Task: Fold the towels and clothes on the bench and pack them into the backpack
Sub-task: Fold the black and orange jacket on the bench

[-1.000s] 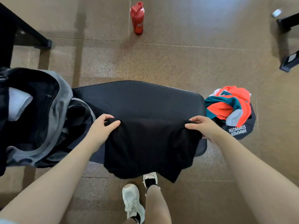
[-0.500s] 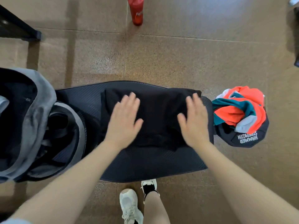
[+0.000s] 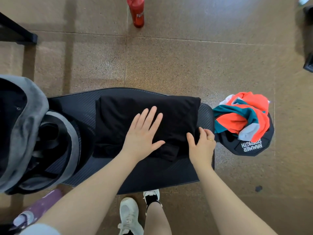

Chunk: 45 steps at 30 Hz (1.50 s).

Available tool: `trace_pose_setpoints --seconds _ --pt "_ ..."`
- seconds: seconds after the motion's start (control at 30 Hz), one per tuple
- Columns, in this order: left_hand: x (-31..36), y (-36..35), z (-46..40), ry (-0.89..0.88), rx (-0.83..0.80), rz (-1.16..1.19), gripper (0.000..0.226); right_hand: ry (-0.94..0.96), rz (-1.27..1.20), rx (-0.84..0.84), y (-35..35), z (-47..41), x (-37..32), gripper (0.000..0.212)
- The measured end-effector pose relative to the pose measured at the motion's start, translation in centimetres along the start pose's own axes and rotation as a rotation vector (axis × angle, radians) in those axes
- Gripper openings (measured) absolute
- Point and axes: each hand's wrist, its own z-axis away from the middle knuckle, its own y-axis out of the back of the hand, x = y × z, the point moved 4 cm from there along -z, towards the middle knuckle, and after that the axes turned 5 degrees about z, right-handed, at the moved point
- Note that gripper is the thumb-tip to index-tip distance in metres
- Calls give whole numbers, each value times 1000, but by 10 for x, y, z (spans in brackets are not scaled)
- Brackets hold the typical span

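A folded black garment (image 3: 128, 114) lies flat on the black padded bench (image 3: 169, 173). My left hand (image 3: 144, 133) presses on it with straight, spread fingers near its middle. My right hand (image 3: 201, 145) is at the garment's right edge, with fingers curled and pinching the cloth there. The grey and black backpack (image 3: 27, 126) stands open at the bench's left end. An orange, teal and white bundle of clothes (image 3: 243, 116) lies on a round black seat pad (image 3: 254, 146) at the right.
A red bottle (image 3: 137, 12) stands on the brown speckled floor beyond the bench. Black equipment frames sit at the top left (image 3: 18, 33) and far right (image 3: 308, 61). A purple bottle (image 3: 39, 209) lies at the lower left. My feet are below the bench's near edge.
The black garment hung from both hands over the bench's near edge, then was laid on the bench and pressed flat. My right hand has since slid to its right edge and pinched it.
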Motion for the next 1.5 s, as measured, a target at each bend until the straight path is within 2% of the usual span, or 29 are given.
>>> trace_pose_setpoints --seconds 0.13,0.23,0.3,0.37,0.4,0.43,0.5,0.6,0.63,0.73,0.83,0.93,0.97,1.03,1.07,1.13,1.23,1.3,1.37,1.4,1.43,1.5 --pt "11 -9 -29 -73 -171 -49 101 -281 -146 -54 -6 -8 -9 58" --pt "7 -24 -34 -26 -261 -37 109 -415 -482 -158 -16 -13 -11 63" --pt "7 -27 -37 -4 -287 -27 111 -339 -613 -228 -13 -12 -20 50" --pt "7 -23 -38 -12 -319 12 110 -150 -570 -263 -2 -8 -35 35" --pt "6 -18 -37 -29 -332 83 106 -56 -526 -248 4 -3 -44 37" --pt "5 -10 -36 -39 -340 211 98 17 -468 -212 9 4 -53 43" --pt "-4 6 -31 43 -325 666 75 107 -362 -158 19 23 -75 56" --pt "-21 35 -18 382 -323 1461 51 249 -247 -178 24 57 -116 69" --pt "-25 47 -11 465 -309 1629 43 285 -203 -194 22 68 -129 73" --pt "-42 77 17 507 -232 1797 38 354 -84 -244 10 101 -167 80" --pt "-80 96 40 586 -18 1690 38 417 11 -341 -17 128 -200 78" --pt "-120 86 51 769 72 1480 33 432 37 -458 -44 140 -217 72" --pt "-131 81 52 817 83 1433 29 486 58 -406 -47 140 -221 66" --pt "-143 72 48 827 66 1331 23 599 171 -136 -47 132 -223 53" --pt "-147 66 45 811 53 1271 22 617 249 -53 -49 126 -221 52" --pt "-149 58 37 793 38 1107 24 640 381 2 -57 111 -215 55" --pt "-154 44 35 855 65 927 25 702 531 -5 -75 90 -209 64" --pt "-157 38 33 895 100 947 31 727 610 -22 -86 76 -206 69" --pt "-160 38 30 921 127 983 52 730 655 -34 -96 64 -204 73" --pt "-161 43 28 851 164 918 63 726 663 -37 -101 58 -201 76" --pt "-159 50 24 690 218 765 66 717 659 -40 -105 55 -199 78" --pt "-145 58 20 248 243 367 58 696 630 -48 -111 50 -196 82"
